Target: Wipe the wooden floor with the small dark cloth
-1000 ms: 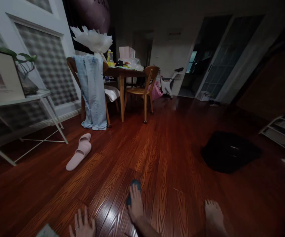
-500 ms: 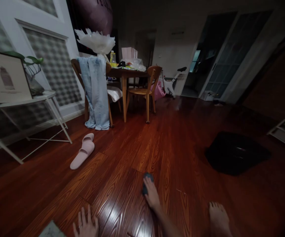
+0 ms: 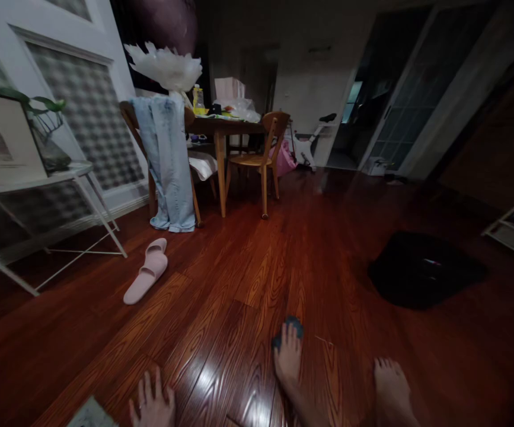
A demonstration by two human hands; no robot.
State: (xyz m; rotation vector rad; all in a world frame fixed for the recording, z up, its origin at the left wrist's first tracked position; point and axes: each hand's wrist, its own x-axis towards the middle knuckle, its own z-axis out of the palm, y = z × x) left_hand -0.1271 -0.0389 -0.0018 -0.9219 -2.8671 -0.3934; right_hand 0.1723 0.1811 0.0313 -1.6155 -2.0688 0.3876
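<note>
My right hand (image 3: 289, 359) lies over a dark blue-green cloth (image 3: 293, 326) and presses it against the wooden floor (image 3: 221, 332); parts of the cloth stick out past the fingertips and beside the thumb. At the bottom edge, my left hand (image 3: 153, 403) rests on the boards with its fingers spread and holds nothing. A ring shows on one of its fingers. Just left of that hand is the corner of a pale greenish flat thing (image 3: 91, 414), cut off by the frame. To the right of the cloth lies a thin light strand (image 3: 324, 340).
A bare foot (image 3: 392, 385) stands at lower right. Further out are a black bundle (image 3: 425, 270), a pink slipper (image 3: 147, 273) and a white side table (image 3: 81, 171). Jeans (image 3: 168, 166) hang over a chair by the dining table (image 3: 220, 172); another wooden chair (image 3: 263, 160) stands beside it.
My right hand has moved to the right over the floor with the cloth, which now looks more bunched. My left hand stays about where it was.
</note>
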